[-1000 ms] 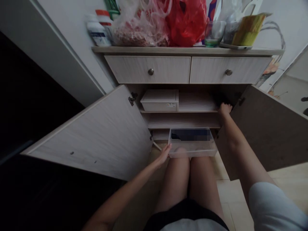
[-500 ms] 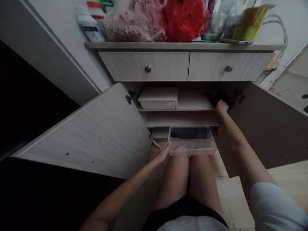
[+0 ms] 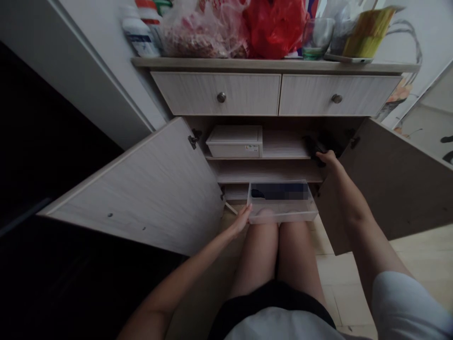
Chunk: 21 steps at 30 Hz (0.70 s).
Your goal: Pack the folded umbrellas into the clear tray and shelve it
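A translucent plastic box [image 3: 283, 217] rests on the knees, with a dark blue item [image 3: 279, 191], partly pixelated, along its far side. My left hand [image 3: 242, 219] is closed on the box's left edge. On the right of the cabinet's upper shelf [image 3: 283, 145] lies a black object [image 3: 313, 146], too dark to make out clearly. My right hand [image 3: 327, 157] reaches in there, its fingers closed on the near part of that black object. A closed white box [image 3: 234, 141] with a small label stands on the left of the same shelf.
Two cabinet doors stand open, one at the left [image 3: 141, 189] and one at the right [image 3: 392, 189]. Above are two closed drawers [image 3: 247, 94]. The cabinet top [image 3: 269, 64] bears bottles [image 3: 139, 35], a red bag [image 3: 276, 28], a glass [image 3: 316, 40] and a yellow container [image 3: 366, 35].
My right hand has turned and shifted slightly, and now grips the black object at the shelf's front. The view has moved a little. My left hand stays on the box.
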### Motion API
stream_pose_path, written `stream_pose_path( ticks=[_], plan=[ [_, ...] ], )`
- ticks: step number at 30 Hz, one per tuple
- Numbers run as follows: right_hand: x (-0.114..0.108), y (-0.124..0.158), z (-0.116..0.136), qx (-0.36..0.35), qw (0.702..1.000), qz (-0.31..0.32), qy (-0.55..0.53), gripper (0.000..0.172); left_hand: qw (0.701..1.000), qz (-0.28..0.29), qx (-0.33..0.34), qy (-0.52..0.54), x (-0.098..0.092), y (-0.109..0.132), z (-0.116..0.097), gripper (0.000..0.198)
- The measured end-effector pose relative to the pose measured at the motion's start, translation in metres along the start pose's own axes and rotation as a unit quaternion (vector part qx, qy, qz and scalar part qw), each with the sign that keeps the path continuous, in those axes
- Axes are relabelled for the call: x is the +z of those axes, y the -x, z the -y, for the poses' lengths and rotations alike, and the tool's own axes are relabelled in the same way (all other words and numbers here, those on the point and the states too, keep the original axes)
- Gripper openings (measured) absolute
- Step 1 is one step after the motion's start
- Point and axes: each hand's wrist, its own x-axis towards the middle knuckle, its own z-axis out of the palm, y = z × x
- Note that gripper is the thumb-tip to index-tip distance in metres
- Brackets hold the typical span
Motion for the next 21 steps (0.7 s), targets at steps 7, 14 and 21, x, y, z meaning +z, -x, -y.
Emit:
stream_pose_path(
  ticks=[7,14,21],
  plan=[
    [-0.016,0.054,-0.020,-0.220,0.948,0.162,-0.164,0.040,1.000,0.007,0.000,-0.003,-0.001,0.002,-0.002,0.066],
    [-0.015,0.110,-0.035,-0.424,0.851,0.305,-0.061,0.048,1.000,0.005,0.008,-0.026,0.001,0.003,-0.002,0.066],
    [0.003,0.138,-0.033,-0.521,0.778,0.343,0.077,0.054,0.999,0.009,0.024,-0.030,0.001,0.004,-0.003,0.078]
  ],
)
